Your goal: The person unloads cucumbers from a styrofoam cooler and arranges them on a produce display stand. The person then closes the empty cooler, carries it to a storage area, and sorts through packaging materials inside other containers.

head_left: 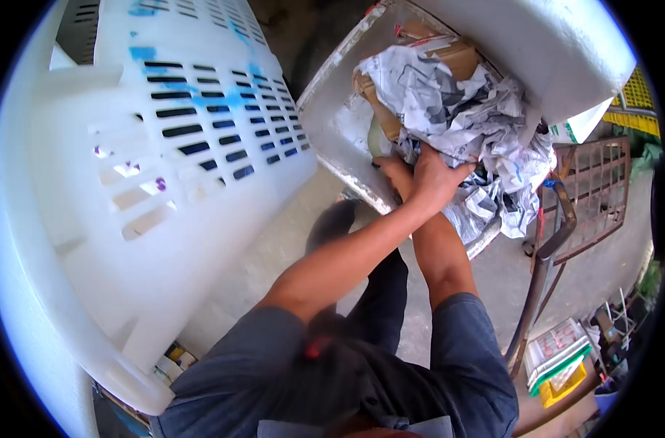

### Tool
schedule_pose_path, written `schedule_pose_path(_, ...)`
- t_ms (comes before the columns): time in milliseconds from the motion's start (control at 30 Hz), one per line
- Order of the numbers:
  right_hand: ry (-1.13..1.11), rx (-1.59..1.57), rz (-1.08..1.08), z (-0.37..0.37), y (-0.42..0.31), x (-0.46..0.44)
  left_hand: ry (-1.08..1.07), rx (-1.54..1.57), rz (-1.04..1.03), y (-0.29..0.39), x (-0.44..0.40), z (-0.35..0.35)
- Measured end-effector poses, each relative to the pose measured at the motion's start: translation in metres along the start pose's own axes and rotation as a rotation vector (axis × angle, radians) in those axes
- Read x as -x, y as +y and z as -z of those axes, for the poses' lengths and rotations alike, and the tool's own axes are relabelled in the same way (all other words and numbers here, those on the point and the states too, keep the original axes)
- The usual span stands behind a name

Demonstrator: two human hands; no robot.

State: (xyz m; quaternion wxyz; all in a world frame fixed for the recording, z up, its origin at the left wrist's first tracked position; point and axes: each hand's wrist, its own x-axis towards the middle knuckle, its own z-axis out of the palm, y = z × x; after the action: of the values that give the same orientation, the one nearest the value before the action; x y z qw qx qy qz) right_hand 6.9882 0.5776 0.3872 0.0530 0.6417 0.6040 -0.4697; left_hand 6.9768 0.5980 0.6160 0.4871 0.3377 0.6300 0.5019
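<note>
A heap of crumpled newspaper (pixel 456 109) fills much of a worn white bin (pixel 339 131), with pieces of brown cardboard (pixel 460 60) among it. My forearms cross over the bin's near rim. My left hand (pixel 436 179) lies on top, its fingers closed into the newspaper and its thumb pointing right. Below and to the left of it, my right hand (pixel 394 169) reaches under the paper's edge beside a pale green rounded thing (pixel 380 139). Most of the right hand's fingers are hidden by the paper and the left hand.
A large white slotted plastic basket (pixel 223 197) with blue paint marks stands close on my left. To the right are a rusty metal frame (pixel 558 226) and a yellow crate (pixel 639 102). Stacked trays (pixel 558 350) and a yellow basket (pixel 563 387) sit at the lower right.
</note>
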Motion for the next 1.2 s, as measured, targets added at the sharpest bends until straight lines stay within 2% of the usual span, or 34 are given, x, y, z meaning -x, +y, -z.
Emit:
schedule_pose_path(100, -0.081, -0.188, -0.056, 0.005, 0.009, 0.007, -0.06, 0.012, 0.0, 0.001, 0.0, 0.005)
schedule_pose_path(200, -0.07, -0.311, -0.086, 0.0, 0.016, 0.01, -0.147, 0.051, 0.015, -0.008, -0.005, 0.01)
schedule_pose_path(333, -0.029, -0.439, -0.106, -0.002, 0.013, 0.01, -0.231, 0.063, 0.04, 0.016, -0.01, 0.031)
schedule_pose_path(400, -0.01, -0.496, -0.122, 0.0, 0.013, 0.013, -0.204, -0.149, 0.115, 0.018, -0.012, 0.034)
schedule_pose_path(467, 0.003, -0.545, -0.135, 0.004, 0.012, 0.018, -0.212, -0.027, 0.185, 0.019, -0.01, 0.037)
schedule_pose_path(700, 0.036, -0.761, -0.189, 0.0, -0.001, 0.042, -0.144, 0.243, 0.141, 0.006, -0.027, 0.024)
schedule_pose_path(833, 0.048, -0.936, -0.227, -0.004, -0.019, 0.061, -0.096, 0.022, 0.275, 0.047, -0.03, 0.023)
schedule_pose_path(900, 0.045, -1.038, -0.244, -0.002, -0.033, 0.068, -0.106, -0.207, 0.381, 0.017, -0.041, 0.026)
schedule_pose_path(967, 0.038, -1.157, -0.261, -0.004, -0.048, 0.076, -0.107, -0.19, 0.398, 0.014, -0.046, 0.024)
schedule_pose_path(1033, 0.026, -1.278, -0.275, -0.005, -0.063, 0.084, -0.087, 0.085, 0.339, 0.028, -0.049, 0.019)
schedule_pose_path(1133, 0.018, -1.423, -0.282, 0.0, -0.077, 0.092, 0.026, 0.037, 0.359, 0.004, -0.064, 0.016)
schedule_pose_path(1200, 0.017, -1.498, -0.281, 0.008, -0.08, 0.097, 0.002, -0.047, 0.432, -0.032, -0.08, 0.015)
